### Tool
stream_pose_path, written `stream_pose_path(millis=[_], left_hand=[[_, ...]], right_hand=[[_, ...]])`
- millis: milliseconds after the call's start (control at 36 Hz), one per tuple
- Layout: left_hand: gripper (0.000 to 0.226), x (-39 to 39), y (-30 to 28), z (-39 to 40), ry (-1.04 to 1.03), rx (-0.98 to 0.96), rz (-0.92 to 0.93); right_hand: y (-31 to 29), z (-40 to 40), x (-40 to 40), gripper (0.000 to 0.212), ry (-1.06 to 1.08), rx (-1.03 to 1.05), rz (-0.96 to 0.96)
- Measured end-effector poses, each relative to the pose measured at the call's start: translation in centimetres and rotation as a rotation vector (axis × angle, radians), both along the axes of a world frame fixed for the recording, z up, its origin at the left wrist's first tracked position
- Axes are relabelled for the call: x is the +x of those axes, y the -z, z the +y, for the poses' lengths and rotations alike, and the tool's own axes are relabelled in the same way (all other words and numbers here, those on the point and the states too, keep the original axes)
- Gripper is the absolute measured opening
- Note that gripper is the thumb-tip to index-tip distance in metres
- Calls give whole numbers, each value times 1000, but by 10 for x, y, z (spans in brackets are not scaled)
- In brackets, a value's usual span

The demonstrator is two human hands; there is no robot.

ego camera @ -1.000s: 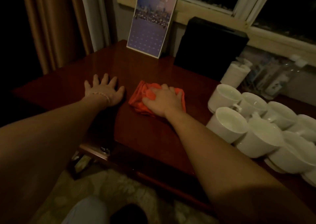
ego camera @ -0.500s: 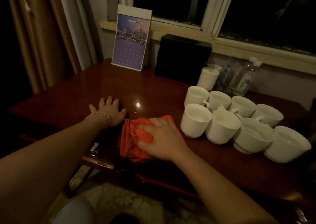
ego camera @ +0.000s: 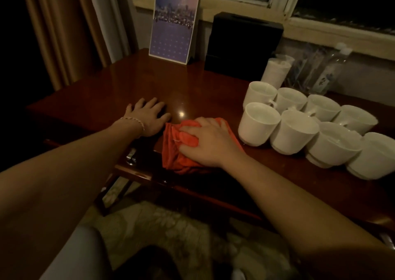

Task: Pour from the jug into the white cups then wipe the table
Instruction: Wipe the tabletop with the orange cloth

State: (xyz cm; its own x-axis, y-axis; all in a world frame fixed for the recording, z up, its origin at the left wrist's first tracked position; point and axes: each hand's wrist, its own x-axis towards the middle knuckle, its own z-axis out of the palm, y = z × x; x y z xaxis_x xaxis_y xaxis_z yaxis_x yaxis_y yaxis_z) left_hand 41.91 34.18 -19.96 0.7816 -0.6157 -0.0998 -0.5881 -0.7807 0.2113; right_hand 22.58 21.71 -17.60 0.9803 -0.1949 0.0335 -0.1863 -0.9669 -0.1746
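Observation:
My right hand [ego camera: 208,142] presses down on a crumpled orange cloth [ego camera: 173,151] at the front edge of the dark red wooden table [ego camera: 192,83], its fingers gripping the folds. My left hand [ego camera: 149,117] lies flat on the table just left of the cloth, fingers spread, a thin bracelet on the wrist. Several white cups [ego camera: 259,123] stand bunched in two rows to the right of the cloth, the nearest one a short gap from my right hand. No jug can be made out.
A standing calendar [ego camera: 174,23] and a black box [ego camera: 242,44] sit at the back of the table under the window sill. A white wrapped stack [ego camera: 276,72] and plastic bottles [ego camera: 329,72] stand behind the cups. Curtains hang at the left. Patterned carpet lies below.
My right hand has drawn the cloth from the middle of the table back to the front edge. The left hand has stayed flat in place. The view swung right, showing more cups.

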Motion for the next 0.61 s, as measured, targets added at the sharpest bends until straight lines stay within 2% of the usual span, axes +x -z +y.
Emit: stream_pose_path(millis=[139, 417, 611], left_hand=[[67, 1, 1, 5, -13, 2, -25], [71, -16, -4, -7, -38, 11, -23], [68, -41, -5, -25, 7, -81, -4]], right_hand=[[2, -5, -12, 93, -29, -44, 12], [7, -27, -78, 81, -115, -59, -22], [7, -27, -80, 82, -147, -86, -30]])
